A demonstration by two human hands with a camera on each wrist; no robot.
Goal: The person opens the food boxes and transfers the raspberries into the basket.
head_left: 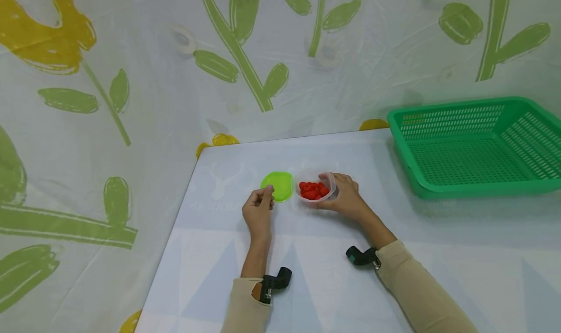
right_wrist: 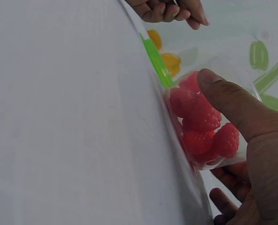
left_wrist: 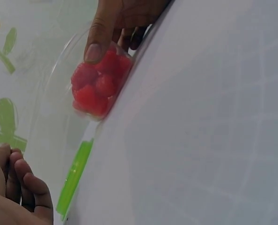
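A clear plastic tub filled with red raspberries stands on the table. My right hand grips it from the right, thumb on the near wall and fingers round the far side. Just left of the tub, a bright green lid lies flat on the table. My left hand hovers by the lid's near left edge, its fingers loosely curled and its thumb close to the index finger. No object shows between those fingers. In the left wrist view, the raspberries show through the tub wall.
A large green plastic basket stands at the right back of the white table. Behind the table hangs a pale sheet printed with leaves and yellow flowers. A black wrist camera sits on each forearm.
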